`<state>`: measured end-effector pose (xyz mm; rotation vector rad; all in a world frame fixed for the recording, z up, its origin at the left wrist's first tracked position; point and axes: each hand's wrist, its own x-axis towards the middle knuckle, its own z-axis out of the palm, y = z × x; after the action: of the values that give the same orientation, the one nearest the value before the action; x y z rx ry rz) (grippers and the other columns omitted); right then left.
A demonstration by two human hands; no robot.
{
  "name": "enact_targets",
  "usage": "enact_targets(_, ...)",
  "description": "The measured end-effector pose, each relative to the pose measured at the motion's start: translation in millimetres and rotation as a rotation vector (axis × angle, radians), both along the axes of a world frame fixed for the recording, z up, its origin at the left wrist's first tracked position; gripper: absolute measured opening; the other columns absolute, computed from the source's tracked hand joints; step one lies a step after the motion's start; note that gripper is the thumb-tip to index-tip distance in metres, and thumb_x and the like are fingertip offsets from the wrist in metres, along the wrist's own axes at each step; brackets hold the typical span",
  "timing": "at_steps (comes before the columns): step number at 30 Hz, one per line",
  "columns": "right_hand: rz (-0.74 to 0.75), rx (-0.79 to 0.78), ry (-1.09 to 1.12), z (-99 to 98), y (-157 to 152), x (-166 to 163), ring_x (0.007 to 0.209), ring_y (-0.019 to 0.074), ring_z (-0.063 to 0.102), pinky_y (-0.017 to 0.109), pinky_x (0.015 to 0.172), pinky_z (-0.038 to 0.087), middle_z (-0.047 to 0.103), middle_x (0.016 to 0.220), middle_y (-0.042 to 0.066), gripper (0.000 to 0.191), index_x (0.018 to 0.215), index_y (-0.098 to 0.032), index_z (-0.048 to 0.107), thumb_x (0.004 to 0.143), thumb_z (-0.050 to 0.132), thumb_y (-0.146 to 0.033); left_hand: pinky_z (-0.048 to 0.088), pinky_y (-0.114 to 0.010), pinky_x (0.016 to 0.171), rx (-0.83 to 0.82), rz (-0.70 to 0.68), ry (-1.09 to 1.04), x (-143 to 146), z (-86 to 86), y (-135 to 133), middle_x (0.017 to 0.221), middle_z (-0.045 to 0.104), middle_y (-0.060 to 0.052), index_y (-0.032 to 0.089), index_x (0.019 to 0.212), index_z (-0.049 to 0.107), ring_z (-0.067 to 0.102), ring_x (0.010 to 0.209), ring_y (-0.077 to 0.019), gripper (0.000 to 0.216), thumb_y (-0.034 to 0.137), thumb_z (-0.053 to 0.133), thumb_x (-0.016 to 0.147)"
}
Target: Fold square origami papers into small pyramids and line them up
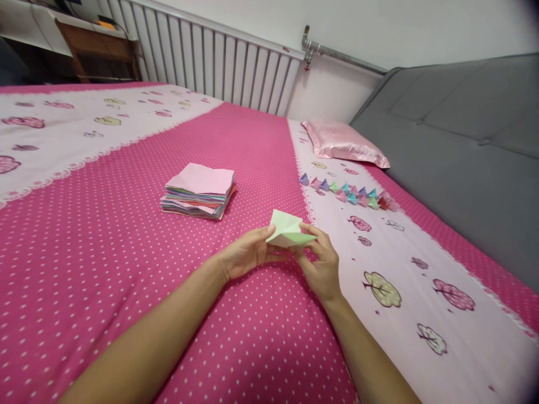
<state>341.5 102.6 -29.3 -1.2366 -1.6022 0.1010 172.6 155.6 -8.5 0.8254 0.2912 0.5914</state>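
Together, Two Hands Hold a Pale Green Sheet Above a Dotted Bedspread

A pale green paper (pixel 290 229), partly folded, is held in front of the person over the bright pink part of the bedspread (pixel 126 269). Its back part stands up with a crease, while its front edge bends into a pointed flap toward the right. The left hand (pixel 246 255) grips the paper's left side, the thumb near the edge and the other fingers stretched out beneath, only lightly bent. The right hand (pixel 322 264) has the right side, its fingers curled, the index at the upper edge and the thumb lower down, below the flap. Both hands are closed just enough to keep hold of the thin sheet.

Beyond the left hand, a thick stack of coloured paper (pixel 200 193) lies on the bedspread, slightly uneven, a pink sheet on top. To the right, small folded paper pieces (pixel 349 191) in purple, pink, green, teal and red sit close together on the pale printed band. Past them, a shiny pink pillow (pixel 345 143) lies beside a grey padded headboard (pixel 455 112).
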Motion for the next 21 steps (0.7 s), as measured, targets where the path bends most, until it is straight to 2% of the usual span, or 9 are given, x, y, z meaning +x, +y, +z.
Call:
enact_targets(2,-0.026,-0.032,0.02,1.1,-1.0,-2.0,0.107,0.0219,0.051,0.041,0.092,0.042,0.055,0.115,0.008,0.006,0.077,-0.021,0.066,0.075,0.063,-0.024,0.037,-0.037,0.096,0.094,0.0,0.003,0.3,0.4,-1.4,0.123,0.054,-0.014,0.015,0.115,0.055,0.052,0.11,-0.0238,0.05,0.027,0.07,0.068)
enact_targets(4,-0.045,-0.045,0.034,2.1,-1.8,-4.0,0.11,0.0227,0.049,0.041,0.094,0.04,0.053,0.119,0.008,0.007,0.076,-0.019,0.066,0.075,0.063,-0.026,0.035,-0.036,0.098,0.155,0.028,0.033,2.1,-1.3,-2.2,0.122,0.055,-0.013,0.015,0.114,0.056,0.051,0.111,-0.0227,0.051,0.019,0.072,0.066)
enact_targets(8,-0.066,-0.056,0.035,2.8,-2.3,-6.8,0.115,0.0246,0.044,0.044,0.097,0.036,0.048,0.124,0.01,0.015,0.085,-0.019,0.067,0.075,0.062,-0.029,0.035,-0.034,0.097,0.128,0.096,0.101,6.6,-8.9,-0.7,0.109,0.062,-0.014,0.01,0.105,0.062,0.056,0.103,-0.0198,0.037,0.025,0.067,0.072)
enact_targets(12,-0.032,-0.093,0.063,1.7,-2.3,-8.0,0.114,0.0239,0.045,0.041,0.096,0.037,0.05,0.12,0.01,0.023,0.097,-0.019,0.064,0.077,0.059,-0.029,0.04,-0.031,0.09,0.059,0.119,0.14,7.3,-13.2,0.7,0.092,0.068,-0.012,0.009,0.092,0.066,0.06,0.087,-0.0157,0.03,0.028,0.068,0.07)
enact_targets(14,-0.03,-0.111,0.111,0.4,-2.5,-8.6,0.107,0.0224,0.05,0.039,0.093,0.039,0.054,0.112,0.008,0.018,0.091,-0.019,0.064,0.078,0.058,-0.029,0.042,-0.03,0.087,0.038,0.126,0.156,6.9,-13.0,0.4,0.088,0.068,-0.011,0.009,0.088,0.067,0.06,0.082,-0.0144,0.028,0.029,0.069,0.07)
enact_targets(17,-0.056,-0.161,0.256,-2.1,-2.4,-10.2,0.086,0.0184,0.057,0.035,0.08,0.045,0.059,0.089,0.004,0.013,0.078,-0.018,0.057,0.075,0.061,-0.03,0.042,-0.029,0.086,0.037,0.132,0.162,6.9,-12.4,-0.2,0.087,0.068,-0.01,0.009,0.087,0.067,0.06,0.081,-0.0139,0.028,0.031,0.069,0.069)
enact_targets(19,-0.059,-0.189,0.393,-3.6,-1.8,-11.7,0.077,0.0167,0.058,0.033,0.074,0.047,0.059,0.081,0.002,0.023,0.084,-0.019,0.051,0.071,0.066,-0.03,0.042,-0.03,0.087,0.053,0.121,0.168,7.1,-12.8,-0.3,0.086,0.068,-0.009,0.009,0.087,0.068,0.06,0.082,-0.0143,0.029,0.032,0.069,0.069)
enact_targets(21,-0.027,-0.202,0.534,-4.6,-0.7,-13.0,0.079,0.0173,0.06,0.033,0.074,0.048,0.061,0.084,0.002,0.04,0.098,-0.02,0.046,0.067,0.069,-0.03,0.041,-0.03,0.088,0.08,0.098,0.179,7.1,-13.6,-0.4,0.086,0.068,-0.01,0.009,0.089,0.068,0.06,0.083,-0.015,0.03,0.033,0.068,0.07)
